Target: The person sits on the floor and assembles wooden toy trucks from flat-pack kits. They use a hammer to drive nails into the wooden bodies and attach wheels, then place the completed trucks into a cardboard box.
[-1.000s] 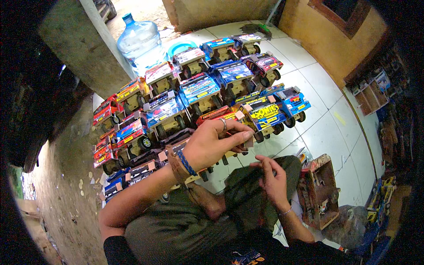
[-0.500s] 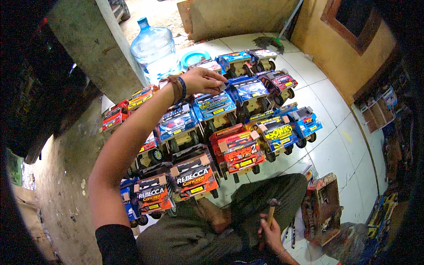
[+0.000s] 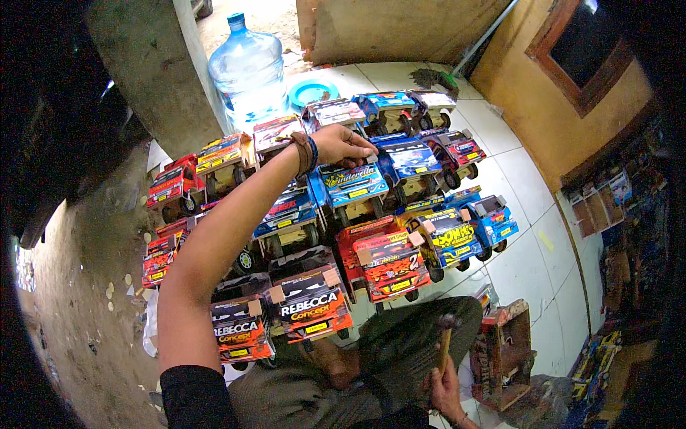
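My left hand [image 3: 344, 146] reaches over rows of toy trucks, its fingers pinched on a small pale flat piece [image 3: 371, 158]. This piece is at the upper front corner of a blue toy truck [image 3: 350, 184]; whether it is fixed there I cannot tell. Low on the right, my right hand [image 3: 446, 392] is closed round the wooden handle of a hammer [image 3: 444, 347], head up. Nearer me stand a black-and-orange truck [image 3: 312, 304] and a red truck [image 3: 389, 261], both with small tan tabs at their upper front corners.
More toy trucks stand around, including a yellow-and-blue one [image 3: 451, 236]. Behind them are a large clear water bottle [image 3: 246, 68] and a blue basin [image 3: 312, 87]. An open wooden box [image 3: 504, 354] sits on the white tiles by my knee. A broom [image 3: 437, 79] leans at the wall.
The view has shifted a little, showing more trucks at the left. My left hand still pinches at the blue truck's corner. The hammer now stands more upright in my right hand.
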Demonstrator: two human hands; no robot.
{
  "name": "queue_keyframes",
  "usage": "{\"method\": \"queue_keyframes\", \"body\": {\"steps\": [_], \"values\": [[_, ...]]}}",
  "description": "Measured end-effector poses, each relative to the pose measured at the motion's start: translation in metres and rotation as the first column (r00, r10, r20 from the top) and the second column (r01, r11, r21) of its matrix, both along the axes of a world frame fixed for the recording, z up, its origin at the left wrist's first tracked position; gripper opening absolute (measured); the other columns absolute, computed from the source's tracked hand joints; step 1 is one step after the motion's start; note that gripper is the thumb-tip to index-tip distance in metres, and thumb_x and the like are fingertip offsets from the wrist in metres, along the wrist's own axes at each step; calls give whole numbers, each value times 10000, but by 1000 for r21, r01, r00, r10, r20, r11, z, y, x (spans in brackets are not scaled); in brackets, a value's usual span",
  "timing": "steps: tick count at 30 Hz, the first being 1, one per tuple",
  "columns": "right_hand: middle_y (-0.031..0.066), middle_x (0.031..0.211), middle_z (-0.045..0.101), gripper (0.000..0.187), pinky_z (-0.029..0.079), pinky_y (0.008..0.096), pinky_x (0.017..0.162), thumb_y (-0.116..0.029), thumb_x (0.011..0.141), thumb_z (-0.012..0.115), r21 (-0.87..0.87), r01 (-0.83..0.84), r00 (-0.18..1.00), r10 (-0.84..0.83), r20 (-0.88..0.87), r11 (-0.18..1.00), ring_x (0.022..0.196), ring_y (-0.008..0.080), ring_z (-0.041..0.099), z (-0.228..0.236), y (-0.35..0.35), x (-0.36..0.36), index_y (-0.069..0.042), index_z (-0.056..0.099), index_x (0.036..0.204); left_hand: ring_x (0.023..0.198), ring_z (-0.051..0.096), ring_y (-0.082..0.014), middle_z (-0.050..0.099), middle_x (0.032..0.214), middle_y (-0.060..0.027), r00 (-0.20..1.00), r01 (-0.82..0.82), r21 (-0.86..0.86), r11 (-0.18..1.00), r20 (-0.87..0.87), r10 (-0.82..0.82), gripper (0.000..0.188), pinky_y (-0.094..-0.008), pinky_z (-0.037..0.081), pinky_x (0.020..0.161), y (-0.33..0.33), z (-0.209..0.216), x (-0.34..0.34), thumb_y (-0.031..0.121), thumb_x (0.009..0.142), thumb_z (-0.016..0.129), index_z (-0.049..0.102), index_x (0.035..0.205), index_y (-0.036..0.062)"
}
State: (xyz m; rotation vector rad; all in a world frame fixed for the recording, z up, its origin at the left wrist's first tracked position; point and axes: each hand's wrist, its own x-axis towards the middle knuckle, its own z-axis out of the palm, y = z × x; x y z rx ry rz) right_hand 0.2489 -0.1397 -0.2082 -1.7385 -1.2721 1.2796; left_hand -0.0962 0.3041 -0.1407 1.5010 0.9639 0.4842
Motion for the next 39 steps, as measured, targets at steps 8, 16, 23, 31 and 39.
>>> {"method": "queue_keyframes", "body": {"steps": [8,16,23,31,39], "values": [[-16,665,492,484,367,221,484,-221,1029,458,437,-162,962,43,270,885,544,58,434,76,123,28,-39,333,1460,793,605,-55,703,964,11,1000,-4,-71,997,15,5,316,-222,532,723,11,-9,0,270,953,660,692,1194,69],[36,731,565,332,432,270,544,-156,1004,529,390,-284,930,153,335,876,597,99,500,152,213,-25,-51,474,1313,799,596,-49,710,1029,30,999,10,-1,1000,-33,-10,298,-221,539,708,18,-19,3,266,954,659,707,1173,69],[254,917,668,434,493,439,624,-245,1010,527,387,-610,709,258,656,692,686,373,646,140,283,-69,-124,458,1421,736,607,-81,693,859,-7,999,-23,69,997,-21,24,317,-246,529,676,10,-10,3,300,930,692,723,1105,38],[276,842,642,512,487,498,584,-194,1001,506,319,-697,631,339,697,642,630,425,621,134,306,-82,-227,376,1495,742,624,-85,700,875,-22,998,-44,36,998,-31,46,254,-240,542,671,13,-13,4,260,921,707,733,1039,37],[273,836,651,493,496,503,598,-229,1022,468,427,-629,719,277,638,650,666,445,634,131,308,-85,-241,359,1503,720,589,-73,678,809,21,1000,-19,72,997,2,19,299,-249,502,659,8,-13,3,308,925,697,738,1118,82]]}}
